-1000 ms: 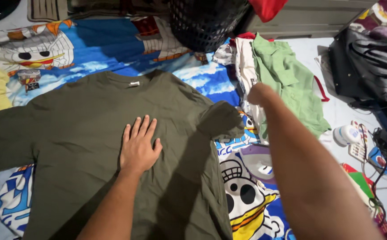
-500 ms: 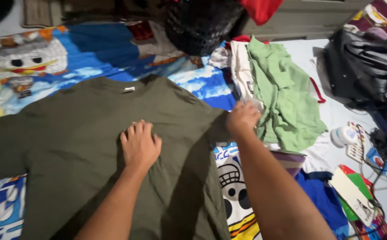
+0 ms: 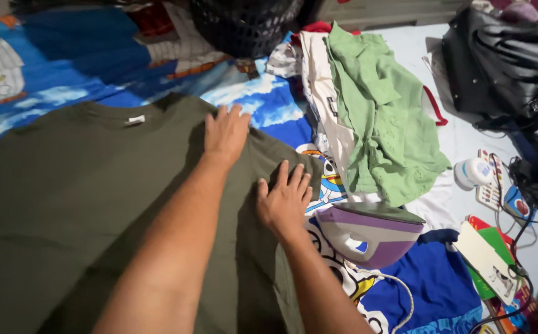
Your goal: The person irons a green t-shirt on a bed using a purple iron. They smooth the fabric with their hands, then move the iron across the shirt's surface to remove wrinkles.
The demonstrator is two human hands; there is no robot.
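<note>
fingers (image 3: pixel 293 179) on both hands are spread flat, gripping nothing: left hand (image 3: pixel 225 133) near the collar, right hand (image 3: pixel 284 201) on the sleeve of the olive t-shirt (image 3: pixel 65 204) on the bedsheet (image 3: pixel 269 102). i'd smooth outward, clear of the purple iron (image 3: pixel 368 235).

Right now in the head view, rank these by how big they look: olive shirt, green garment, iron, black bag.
1. Olive shirt, by far the largest.
2. Green garment and black bag look alike; the bag is cut off by the frame, so no ranking.
3. Iron, smallest.
</note>
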